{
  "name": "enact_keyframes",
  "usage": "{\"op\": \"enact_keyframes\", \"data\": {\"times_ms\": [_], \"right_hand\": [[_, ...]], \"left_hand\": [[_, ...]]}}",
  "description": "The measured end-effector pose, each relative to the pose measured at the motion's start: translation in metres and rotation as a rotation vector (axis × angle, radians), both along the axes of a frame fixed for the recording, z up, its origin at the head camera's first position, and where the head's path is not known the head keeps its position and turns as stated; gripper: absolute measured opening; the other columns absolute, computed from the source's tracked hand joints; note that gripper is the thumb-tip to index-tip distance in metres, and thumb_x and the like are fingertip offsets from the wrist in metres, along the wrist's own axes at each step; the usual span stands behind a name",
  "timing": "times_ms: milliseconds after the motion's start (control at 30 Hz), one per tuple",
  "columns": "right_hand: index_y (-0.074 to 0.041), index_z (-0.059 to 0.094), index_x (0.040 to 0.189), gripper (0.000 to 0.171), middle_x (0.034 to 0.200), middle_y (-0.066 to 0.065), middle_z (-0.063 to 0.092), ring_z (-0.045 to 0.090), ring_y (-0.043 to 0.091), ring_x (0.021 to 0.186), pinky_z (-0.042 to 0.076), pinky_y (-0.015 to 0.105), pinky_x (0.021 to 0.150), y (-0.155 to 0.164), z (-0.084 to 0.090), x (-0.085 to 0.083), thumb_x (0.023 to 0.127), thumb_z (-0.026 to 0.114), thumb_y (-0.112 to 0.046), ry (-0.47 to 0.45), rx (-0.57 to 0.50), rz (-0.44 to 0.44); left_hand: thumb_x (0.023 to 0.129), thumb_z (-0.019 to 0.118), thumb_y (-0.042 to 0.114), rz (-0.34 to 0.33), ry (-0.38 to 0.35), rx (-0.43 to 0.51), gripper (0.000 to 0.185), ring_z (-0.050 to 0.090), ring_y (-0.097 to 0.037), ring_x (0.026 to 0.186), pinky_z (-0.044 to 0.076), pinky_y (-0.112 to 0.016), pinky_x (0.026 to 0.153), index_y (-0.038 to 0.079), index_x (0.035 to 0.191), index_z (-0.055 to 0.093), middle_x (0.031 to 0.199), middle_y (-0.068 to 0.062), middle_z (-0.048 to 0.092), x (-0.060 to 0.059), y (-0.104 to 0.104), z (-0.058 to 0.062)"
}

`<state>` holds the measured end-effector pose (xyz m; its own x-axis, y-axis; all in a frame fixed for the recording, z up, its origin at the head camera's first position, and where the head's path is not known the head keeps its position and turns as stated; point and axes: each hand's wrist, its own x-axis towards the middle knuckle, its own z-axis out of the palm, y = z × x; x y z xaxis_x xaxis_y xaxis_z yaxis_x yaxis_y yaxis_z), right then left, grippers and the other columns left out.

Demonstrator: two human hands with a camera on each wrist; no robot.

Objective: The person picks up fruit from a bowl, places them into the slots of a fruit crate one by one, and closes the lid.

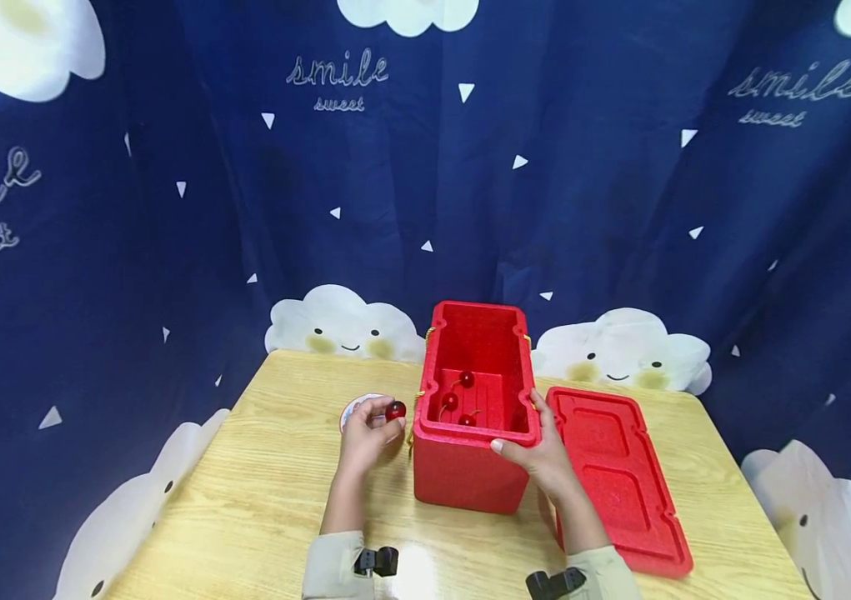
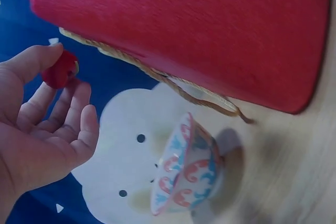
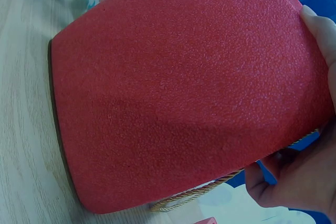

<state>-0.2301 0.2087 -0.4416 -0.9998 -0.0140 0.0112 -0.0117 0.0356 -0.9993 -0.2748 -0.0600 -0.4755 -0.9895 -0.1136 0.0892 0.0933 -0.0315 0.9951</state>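
Note:
A red foam box [image 1: 463, 467] stands open on the wooden table [image 1: 260, 500], with three cherries [image 1: 450, 402] lying inside. My left hand [image 1: 367, 433] pinches another red cherry [image 1: 395, 410] just left of the box, above a small patterned bowl [image 1: 353, 408]. In the left wrist view the cherry [image 2: 60, 70] sits at my fingertips [image 2: 39, 56], beside the box [image 2: 199, 30] and the bowl [image 2: 184, 169]. My right hand [image 1: 541, 454] grips the box's near right corner. In the right wrist view the box wall [image 3: 178, 93] fills the frame, with my fingers [image 3: 320, 30] on its edge.
The box's red lid [image 1: 620, 479] lies flat on the table to the right of the box. A gold cord handle [image 2: 157, 74] hangs along the box's side. A dark blue curtain [image 1: 170, 208] with clouds surrounds the table.

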Motion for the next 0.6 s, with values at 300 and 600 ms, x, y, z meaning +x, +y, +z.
{"op": "enact_keyframes", "data": {"times_ms": [300, 600], "right_hand": [[-0.024, 0.012, 0.148, 0.101, 0.139, 0.012, 0.034, 0.038, 0.033, 0.123, 0.045, 0.033, 0.086, 0.006, -0.02, -0.009, 0.072, 0.078, -0.01, 0.047, 0.045, -0.02], [-0.025, 0.011, 0.147, 0.103, 0.143, 0.014, 0.03, 0.035, 0.033, 0.125, 0.045, 0.037, 0.087, 0.009, -0.024, -0.011, 0.071, 0.079, -0.01, 0.014, 0.022, -0.007]], "left_hand": [[0.072, 0.072, -0.008, 0.006, 0.047, 0.028, 0.039, 0.054, -0.021, 0.082, 0.047, -0.022, 0.068, -0.007, 0.11, 0.061, 0.098, -0.016, 0.057, 0.023, 0.003, 0.025], [0.071, 0.071, -0.011, -0.006, 0.124, 0.043, 0.037, 0.054, -0.024, 0.081, 0.051, -0.025, 0.066, -0.007, 0.107, 0.062, 0.095, -0.017, 0.06, 0.025, 0.007, 0.038]]}}
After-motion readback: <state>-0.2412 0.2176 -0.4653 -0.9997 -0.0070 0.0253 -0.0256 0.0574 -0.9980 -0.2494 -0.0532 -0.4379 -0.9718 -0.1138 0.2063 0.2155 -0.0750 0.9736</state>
